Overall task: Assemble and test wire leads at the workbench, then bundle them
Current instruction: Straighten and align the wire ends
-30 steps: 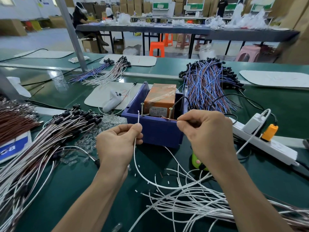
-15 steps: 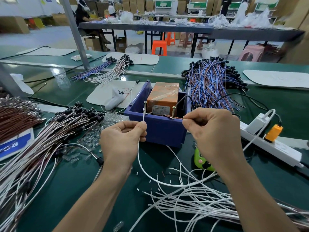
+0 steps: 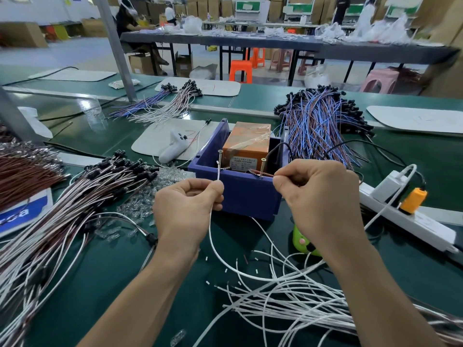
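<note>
Green workbench (image 3: pixel 441 156) under wire heaps (image 3: pixel 75 196); cardboard boxes (image 3: pixel 22 33) beyond

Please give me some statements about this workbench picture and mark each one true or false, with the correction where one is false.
1. The left hand pinches a white wire. True.
2. The orange block stands outside the blue bin. False: it stands inside the bin.
3. The right hand pinches a brown wire beside the right screw. True.
4. The power strip lies left of the bin. False: it lies to the right of it.
</note>
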The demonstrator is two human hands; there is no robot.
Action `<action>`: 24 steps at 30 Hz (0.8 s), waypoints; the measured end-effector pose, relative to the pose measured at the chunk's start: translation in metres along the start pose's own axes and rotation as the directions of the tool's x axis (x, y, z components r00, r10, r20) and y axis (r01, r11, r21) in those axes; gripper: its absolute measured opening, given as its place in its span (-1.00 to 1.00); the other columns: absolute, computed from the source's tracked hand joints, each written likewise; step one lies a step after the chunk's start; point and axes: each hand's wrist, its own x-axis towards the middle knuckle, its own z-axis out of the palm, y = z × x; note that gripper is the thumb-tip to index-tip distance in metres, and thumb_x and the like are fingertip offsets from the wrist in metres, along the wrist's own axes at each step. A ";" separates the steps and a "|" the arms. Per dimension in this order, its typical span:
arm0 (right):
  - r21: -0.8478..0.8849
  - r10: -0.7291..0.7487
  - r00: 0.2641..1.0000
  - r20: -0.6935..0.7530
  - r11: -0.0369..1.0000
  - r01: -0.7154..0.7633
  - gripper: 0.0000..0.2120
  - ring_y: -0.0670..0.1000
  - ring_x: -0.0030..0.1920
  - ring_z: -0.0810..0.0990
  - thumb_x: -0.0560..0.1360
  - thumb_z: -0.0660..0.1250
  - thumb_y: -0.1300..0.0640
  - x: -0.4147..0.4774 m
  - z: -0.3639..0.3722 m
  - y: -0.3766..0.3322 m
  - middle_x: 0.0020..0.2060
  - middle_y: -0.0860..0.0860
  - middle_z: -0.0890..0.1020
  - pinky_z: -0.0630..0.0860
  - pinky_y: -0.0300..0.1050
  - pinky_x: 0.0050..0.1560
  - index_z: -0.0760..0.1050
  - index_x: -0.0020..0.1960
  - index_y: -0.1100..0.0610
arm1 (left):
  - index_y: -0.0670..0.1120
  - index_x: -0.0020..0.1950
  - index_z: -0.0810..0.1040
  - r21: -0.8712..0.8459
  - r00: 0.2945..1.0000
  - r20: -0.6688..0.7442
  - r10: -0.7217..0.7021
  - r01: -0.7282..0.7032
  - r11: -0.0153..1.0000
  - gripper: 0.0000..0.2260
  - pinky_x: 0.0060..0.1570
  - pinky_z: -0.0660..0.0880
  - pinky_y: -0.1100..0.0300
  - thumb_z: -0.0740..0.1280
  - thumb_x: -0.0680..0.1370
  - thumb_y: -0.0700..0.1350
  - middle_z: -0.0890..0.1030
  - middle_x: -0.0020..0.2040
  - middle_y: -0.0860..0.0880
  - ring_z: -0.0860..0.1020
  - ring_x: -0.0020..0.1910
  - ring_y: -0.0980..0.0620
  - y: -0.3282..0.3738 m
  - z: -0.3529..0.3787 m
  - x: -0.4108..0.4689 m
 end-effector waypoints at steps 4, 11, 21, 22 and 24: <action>-0.032 0.013 1.000 -0.006 0.999 -0.013 -0.91 -0.10 -0.39 0.61 0.44 0.53 0.10 0.005 -0.002 -0.002 -0.44 -0.13 0.66 0.55 -0.20 -0.25 0.72 -0.24 0.00 | -0.02 -0.31 0.73 -0.001 1.000 0.006 0.005 -0.005 1.000 -0.84 -0.33 0.62 0.21 0.59 0.44 -0.20 0.70 -0.36 -0.10 0.66 -0.42 0.02 -0.001 -0.001 0.002; -0.058 0.010 0.999 0.034 0.998 -0.008 -0.92 -0.12 -0.41 0.58 0.45 0.54 0.10 0.013 -0.004 -0.004 -0.46 -0.15 0.63 0.53 -0.23 -0.29 0.72 -0.23 0.00 | -0.08 -0.30 0.70 -0.008 1.000 -0.003 -0.002 0.002 1.000 -0.84 -0.34 0.61 0.23 0.59 0.44 -0.23 0.70 -0.37 -0.11 0.66 -0.42 0.01 -0.001 0.000 0.002; -0.065 0.050 0.998 0.034 0.997 -0.048 -0.91 -0.12 -0.40 0.59 0.44 0.54 0.09 0.016 0.000 -0.003 -0.47 -0.15 0.62 0.51 -0.25 -0.28 0.72 -0.24 0.00 | -0.08 -0.31 0.69 -0.005 1.000 -0.003 -0.011 0.011 1.000 -0.83 -0.34 0.61 0.23 0.58 0.44 -0.23 0.70 -0.37 -0.10 0.66 -0.43 0.02 0.001 -0.001 0.002; -0.063 0.054 0.998 0.033 0.997 -0.051 -0.91 -0.12 -0.40 0.59 0.44 0.54 0.09 0.016 0.000 -0.003 -0.47 -0.15 0.62 0.50 -0.25 -0.28 0.72 -0.24 0.00 | -0.08 -0.32 0.69 -0.003 1.000 -0.004 -0.013 0.013 1.000 -0.83 -0.35 0.61 0.24 0.58 0.44 -0.23 0.70 -0.37 -0.10 0.66 -0.43 0.02 0.001 -0.001 0.002; -0.060 0.055 0.998 0.039 0.997 -0.052 -0.91 -0.13 -0.41 0.58 0.45 0.54 0.10 0.016 0.000 -0.003 -0.46 -0.15 0.62 0.51 -0.24 -0.28 0.72 -0.24 0.01 | -0.07 -0.32 0.69 0.002 1.000 -0.005 -0.014 0.014 1.000 -0.83 -0.35 0.60 0.25 0.58 0.44 -0.23 0.70 -0.37 -0.10 0.66 -0.43 0.01 0.001 -0.001 0.002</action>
